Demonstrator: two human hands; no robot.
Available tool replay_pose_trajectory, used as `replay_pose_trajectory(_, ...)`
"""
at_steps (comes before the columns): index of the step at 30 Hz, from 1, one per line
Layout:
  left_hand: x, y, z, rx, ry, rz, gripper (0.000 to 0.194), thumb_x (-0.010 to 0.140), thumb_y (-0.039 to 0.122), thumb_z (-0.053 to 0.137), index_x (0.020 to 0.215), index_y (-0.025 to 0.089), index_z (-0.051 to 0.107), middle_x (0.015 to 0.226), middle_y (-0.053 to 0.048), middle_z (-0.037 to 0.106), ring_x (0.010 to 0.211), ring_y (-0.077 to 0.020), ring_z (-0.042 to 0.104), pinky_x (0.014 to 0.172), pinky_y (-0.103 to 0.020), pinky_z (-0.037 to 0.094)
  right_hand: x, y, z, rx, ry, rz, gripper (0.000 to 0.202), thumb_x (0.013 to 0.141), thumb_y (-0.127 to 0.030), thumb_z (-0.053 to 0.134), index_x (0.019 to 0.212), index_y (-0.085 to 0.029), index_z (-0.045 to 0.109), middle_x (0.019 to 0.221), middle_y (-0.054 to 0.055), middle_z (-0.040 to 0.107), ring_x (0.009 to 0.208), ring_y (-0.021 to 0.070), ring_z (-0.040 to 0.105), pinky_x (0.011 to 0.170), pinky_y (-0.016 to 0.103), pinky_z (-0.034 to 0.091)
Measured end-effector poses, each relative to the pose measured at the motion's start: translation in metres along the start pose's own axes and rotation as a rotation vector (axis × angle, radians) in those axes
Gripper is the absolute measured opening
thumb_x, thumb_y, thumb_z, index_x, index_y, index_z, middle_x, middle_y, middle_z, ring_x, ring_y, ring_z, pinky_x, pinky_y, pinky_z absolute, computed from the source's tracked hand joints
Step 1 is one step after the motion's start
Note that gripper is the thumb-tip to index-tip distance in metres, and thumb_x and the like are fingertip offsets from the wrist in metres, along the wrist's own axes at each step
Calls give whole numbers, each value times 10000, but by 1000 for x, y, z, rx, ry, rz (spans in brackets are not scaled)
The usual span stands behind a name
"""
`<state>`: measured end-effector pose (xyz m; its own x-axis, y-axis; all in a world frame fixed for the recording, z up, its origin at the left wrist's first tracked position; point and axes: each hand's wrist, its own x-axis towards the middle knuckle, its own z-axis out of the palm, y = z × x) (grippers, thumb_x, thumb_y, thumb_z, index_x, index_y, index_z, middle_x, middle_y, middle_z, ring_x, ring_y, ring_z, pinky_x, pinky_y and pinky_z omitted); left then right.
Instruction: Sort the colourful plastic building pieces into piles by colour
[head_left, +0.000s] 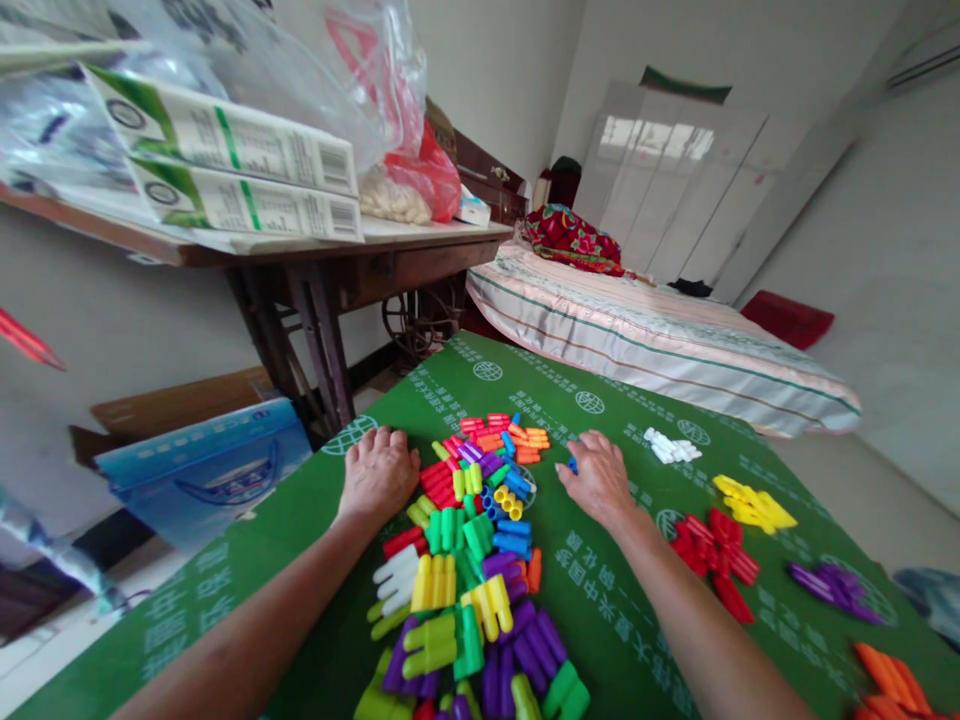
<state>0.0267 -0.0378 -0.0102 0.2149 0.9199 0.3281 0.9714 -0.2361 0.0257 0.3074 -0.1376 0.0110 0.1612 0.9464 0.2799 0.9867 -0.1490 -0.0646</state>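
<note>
A long heap of coloured plastic bullet-shaped building blocks [448, 528] runs down the middle of a green table [600, 620]. At the heap's left edge, my left hand [381, 472] lies palm down on the table, fingers forward, with nothing visible in it. My right hand [598, 474] is to the right of the heap, thumb and fingers around a small blue block [573, 465] that is mostly hidden. On the right are separate groups of the same kind of block: white [673, 447], yellow [754, 503], red [716, 556], purple [836, 590] and orange [892, 680].
Beyond the table's far edge is a bed [660, 335] with a striped cover. At the upper left, a wooden sewing-machine table [360, 265] bears long cartons [247, 205] and plastic bags [375, 80]. A blue carrier box [210, 475] stands on the floor at left.
</note>
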Motion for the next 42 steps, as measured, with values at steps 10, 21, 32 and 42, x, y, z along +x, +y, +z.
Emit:
replay_pose_trajectory(10,1,0,-1,-22,4,-5,384,847,349,346,1044,112,576,1182,-179,566,1185,-324,430,937,-436,349,-5,-44,6,319,4,-206,83,747,-187,619,681,-198,669,961,70,647,1072,231,515,924,355,397)
replay_pose_trajectory(21,1,3,-6,-37,-17,-12,401,843,348,333,1049,108,578,1197,-181,561,1191,-332,421,943,-441,347,-24,31,-1,69,79,194,193,822,-234,533,764,-176,708,1053,133,635,1075,270,523,933,390,398)
replay_pose_trajectory(32,2,1,-9,9,-29,18,390,870,360,311,1051,106,544,1197,-171,554,1186,-329,429,936,-441,366,-19,-51,-2,166,-42,-148,185,825,-295,567,878,-177,699,1168,130,589,1276,297,337,994,442,320)
replay_pose_trajectory(42,8,0,-4,5,-11,5,358,858,379,342,1013,136,553,1187,-166,564,1160,-330,447,915,-456,384,-19,-34,2,182,-75,-138,248,836,-364,572,864,-154,701,1143,130,599,1263,298,365,991,437,322)
